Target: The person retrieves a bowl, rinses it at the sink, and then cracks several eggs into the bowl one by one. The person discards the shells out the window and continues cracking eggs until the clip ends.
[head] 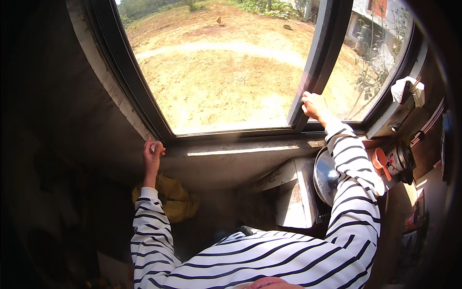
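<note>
My right hand (314, 105) grips the dark upright stile of a sliding window sash (317, 72) near its lower end. Its fingertips wrap onto the left side of the stile. At the lower left corner of the dark window frame (122, 72), my left hand (153, 153) is raised with the fingers partly curled. A small pale patch shows at its thumb; whether that is something held cannot be made out. Below the frame runs the window sill (245, 147), with a sunlit strip along it. Through the glass, bare sunlit ground (223, 79) is visible.
To the right are a round metal lid (324, 177), an orange ladle (379, 160) and a flower-patterned pot (397, 159). A white-topped box (297, 206) stands below the sill. A yellowish bag-like object (178, 200) lies in shadow beneath my left hand. White cloth or paper (408, 90) is by the right wall.
</note>
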Tool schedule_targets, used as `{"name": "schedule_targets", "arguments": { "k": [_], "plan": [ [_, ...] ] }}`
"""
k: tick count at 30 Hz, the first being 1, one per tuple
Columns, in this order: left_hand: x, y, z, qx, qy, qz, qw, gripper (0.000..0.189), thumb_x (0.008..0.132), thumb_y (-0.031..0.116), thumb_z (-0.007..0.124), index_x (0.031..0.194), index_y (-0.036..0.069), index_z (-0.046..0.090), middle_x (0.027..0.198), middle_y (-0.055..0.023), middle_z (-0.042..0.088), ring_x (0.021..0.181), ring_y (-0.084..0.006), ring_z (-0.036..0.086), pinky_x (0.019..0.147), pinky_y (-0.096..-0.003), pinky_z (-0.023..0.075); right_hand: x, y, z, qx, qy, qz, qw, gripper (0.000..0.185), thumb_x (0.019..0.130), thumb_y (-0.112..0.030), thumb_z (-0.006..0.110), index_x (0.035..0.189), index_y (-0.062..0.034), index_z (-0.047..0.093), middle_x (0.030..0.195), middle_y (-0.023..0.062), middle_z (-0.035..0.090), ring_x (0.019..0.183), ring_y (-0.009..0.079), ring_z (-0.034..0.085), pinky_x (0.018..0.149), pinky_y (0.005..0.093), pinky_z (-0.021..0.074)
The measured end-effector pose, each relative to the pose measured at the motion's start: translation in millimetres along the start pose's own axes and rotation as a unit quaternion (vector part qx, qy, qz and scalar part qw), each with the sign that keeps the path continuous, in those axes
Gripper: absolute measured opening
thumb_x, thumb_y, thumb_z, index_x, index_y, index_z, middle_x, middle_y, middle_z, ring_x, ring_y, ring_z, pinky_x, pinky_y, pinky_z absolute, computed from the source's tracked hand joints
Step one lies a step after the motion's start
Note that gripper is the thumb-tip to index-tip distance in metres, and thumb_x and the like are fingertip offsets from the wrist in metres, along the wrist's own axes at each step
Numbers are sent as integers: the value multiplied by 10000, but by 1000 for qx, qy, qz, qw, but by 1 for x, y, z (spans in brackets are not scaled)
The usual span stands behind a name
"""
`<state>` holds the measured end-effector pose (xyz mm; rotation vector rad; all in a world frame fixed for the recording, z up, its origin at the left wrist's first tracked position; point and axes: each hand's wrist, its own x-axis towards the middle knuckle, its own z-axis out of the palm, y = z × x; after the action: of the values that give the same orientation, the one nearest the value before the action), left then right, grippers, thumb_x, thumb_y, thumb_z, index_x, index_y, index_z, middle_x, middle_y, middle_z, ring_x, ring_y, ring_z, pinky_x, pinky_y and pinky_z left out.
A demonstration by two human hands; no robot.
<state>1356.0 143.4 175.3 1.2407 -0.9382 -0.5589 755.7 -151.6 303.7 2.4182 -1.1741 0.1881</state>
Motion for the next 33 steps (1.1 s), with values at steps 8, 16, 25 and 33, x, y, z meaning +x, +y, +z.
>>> {"name": "schedule_targets", "arguments": {
  "k": [8, 16, 25, 33],
  "plan": [
    [67, -19, 38, -55, 41, 28, 997, 405, 950, 237, 726, 1231, -7, 567, 1064, -63, 661, 799, -123, 668, 634, -251, 549, -19, 23, -4, -31, 44, -36, 998, 244, 811, -166, 669, 1048, -109, 689, 1199, -28, 652, 855, 242, 672, 708, 374, 578],
    [4, -45, 56, -173, -21, -158, 972, 369, 1010, 398, 611, 1175, 70, 580, 943, -81, 635, 686, -135, 610, 595, -274, 503, -43, 64, 17, -23, -13, -2, 1000, 425, 777, -123, 663, 1202, -126, 674, 1347, -74, 611, 890, 249, 655, 768, 359, 584],
    [-27, -58, 61, -114, -120, -201, 966, 202, 974, 18, 597, 1160, 56, 527, 891, -29, 569, 706, -102, 533, 630, -251, 452, -73, 100, 19, -4, -146, 305, 941, 418, 838, -172, 629, 1245, -84, 670, 1436, 67, 567, 1126, 307, 659, 983, 431, 505],
    [-58, -77, 87, -174, -126, -354, 910, 127, 997, 90, 617, 1088, 67, 531, 805, -8, 525, 622, -106, 493, 547, -250, 375, -75, -31, -73, 307, 11, 181, 934, 288, 767, -12, 604, 1039, 18, 694, 1008, 184, 714, 916, 343, 695, 835, 367, 536]
  ]
}}
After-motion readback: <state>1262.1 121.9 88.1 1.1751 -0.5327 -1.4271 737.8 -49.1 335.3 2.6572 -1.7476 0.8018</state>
